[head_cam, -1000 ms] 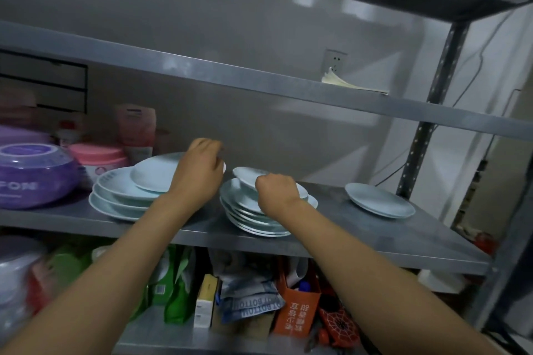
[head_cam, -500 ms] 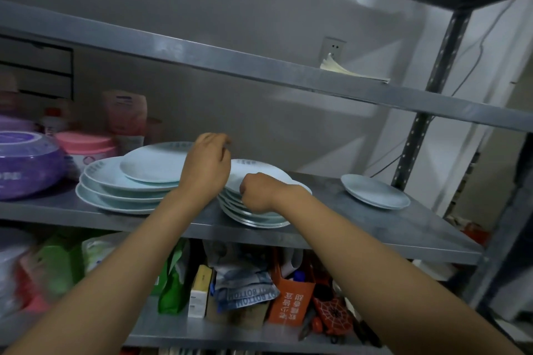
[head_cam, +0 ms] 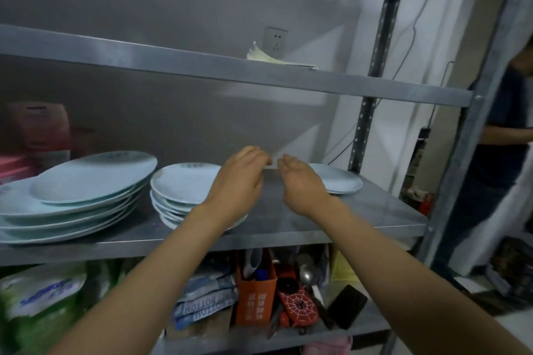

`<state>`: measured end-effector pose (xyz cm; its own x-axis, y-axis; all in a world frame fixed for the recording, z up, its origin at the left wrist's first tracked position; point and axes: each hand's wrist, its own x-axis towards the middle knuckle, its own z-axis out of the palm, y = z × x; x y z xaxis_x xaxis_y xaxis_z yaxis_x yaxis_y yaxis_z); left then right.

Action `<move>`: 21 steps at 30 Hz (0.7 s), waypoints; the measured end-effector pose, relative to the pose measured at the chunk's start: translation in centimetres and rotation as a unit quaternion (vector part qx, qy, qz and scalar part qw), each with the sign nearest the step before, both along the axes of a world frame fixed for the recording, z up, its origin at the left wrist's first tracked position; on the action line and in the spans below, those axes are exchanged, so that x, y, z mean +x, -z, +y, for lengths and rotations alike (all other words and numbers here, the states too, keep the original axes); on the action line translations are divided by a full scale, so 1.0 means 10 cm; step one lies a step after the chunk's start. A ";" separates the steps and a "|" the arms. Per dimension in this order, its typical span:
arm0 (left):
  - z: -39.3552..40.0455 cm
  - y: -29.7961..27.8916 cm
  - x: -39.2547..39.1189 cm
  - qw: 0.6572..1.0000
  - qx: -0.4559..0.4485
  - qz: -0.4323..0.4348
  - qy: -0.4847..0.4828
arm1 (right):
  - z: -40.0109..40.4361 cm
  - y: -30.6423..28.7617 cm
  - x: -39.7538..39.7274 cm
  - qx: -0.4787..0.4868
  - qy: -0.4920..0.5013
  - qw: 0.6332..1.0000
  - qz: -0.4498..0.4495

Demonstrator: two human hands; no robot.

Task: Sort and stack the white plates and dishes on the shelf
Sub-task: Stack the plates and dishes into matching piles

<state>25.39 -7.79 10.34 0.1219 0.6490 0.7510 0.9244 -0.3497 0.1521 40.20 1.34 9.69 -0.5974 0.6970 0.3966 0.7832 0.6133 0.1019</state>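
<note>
On the metal shelf (head_cam: 288, 228) a stack of large white plates (head_cam: 72, 204) sits at the left, with a tilted oval plate (head_cam: 92, 179) on top. A stack of smaller white dishes (head_cam: 181, 190) stands in the middle. A single white plate (head_cam: 337, 181) lies at the right. My left hand (head_cam: 239, 181) hovers over the right edge of the middle stack, fingers curled, holding nothing. My right hand (head_cam: 300, 181) is just left of the single plate, fingers apart and empty, hiding that plate's left edge.
The shelf above (head_cam: 230, 75) hangs low over the plates, with papers (head_cam: 271, 57) on it. Pink containers (head_cam: 37, 135) stand behind the left stack. The lower shelf holds an orange box (head_cam: 253, 294), packets and a phone (head_cam: 346, 308). A person (head_cam: 501, 158) stands at right beyond the upright post.
Both hands have let go of the middle stack and moved right toward the single plate. The small dish now lies flat on the middle stack. The view shifted right.
</note>
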 end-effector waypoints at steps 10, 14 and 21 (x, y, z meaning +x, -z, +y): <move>0.88 0.65 0.92 0.991 -0.104 -0.044 0.075 | 0.67 0.67 1.16 -0.075 0.176 0.976 0.106; 1.27 0.80 1.08 0.983 -0.118 -0.134 0.037 | 0.95 0.78 1.34 -0.076 0.190 0.963 0.177; 2.03 1.10 1.20 0.989 -0.114 -0.091 0.011 | 1.20 1.14 1.34 -0.052 0.182 0.939 0.289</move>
<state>37.35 12.55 -0.66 0.0148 0.8029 0.5960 0.8670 -0.3072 0.3923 53.64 13.35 -1.68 -0.0193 0.8662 0.4993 0.8484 0.2784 -0.4502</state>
